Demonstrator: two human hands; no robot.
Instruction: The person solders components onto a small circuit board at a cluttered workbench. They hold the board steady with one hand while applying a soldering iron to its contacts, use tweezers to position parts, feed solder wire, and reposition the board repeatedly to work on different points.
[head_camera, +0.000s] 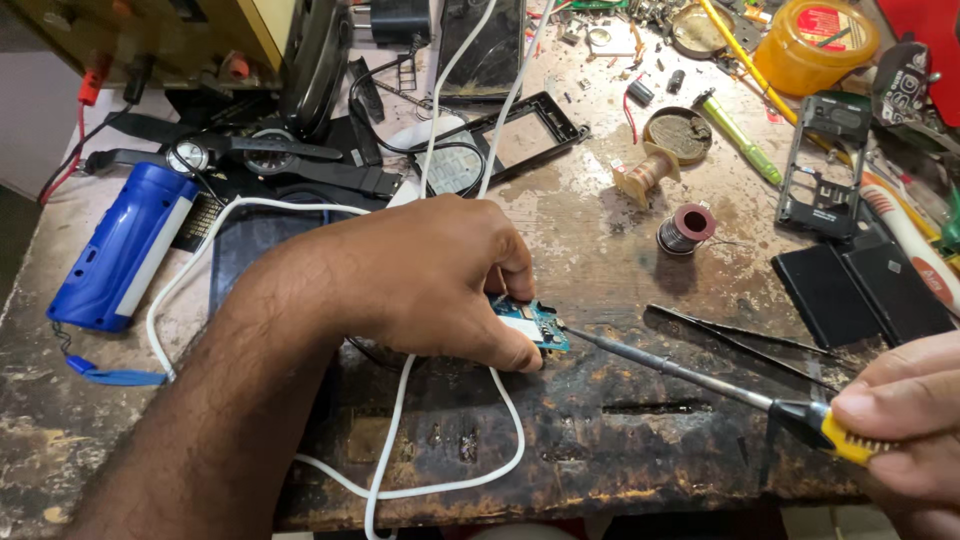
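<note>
Circuit board (535, 325) mostly hidden under left hand (430, 280); right hand (905, 420) cropped.

A worn, scorched wooden worktop (600, 440) carries everything. Near its middle lies a small blue circuit board (535, 323). At nine o'clock rests a blue and white torch (120, 245), with a white cable (440, 480) looping from there down to six o'clock. Toward twelve o'clock sits a black phone frame (520, 135). At one o'clock stand a solder spool (686, 228) and a copper wire spool (645, 172). Black tweezers (740, 340) and two dark flat battery packs (860, 290) lie at three o'clock, and a yellow tub (815, 45) at two o'clock.
</note>
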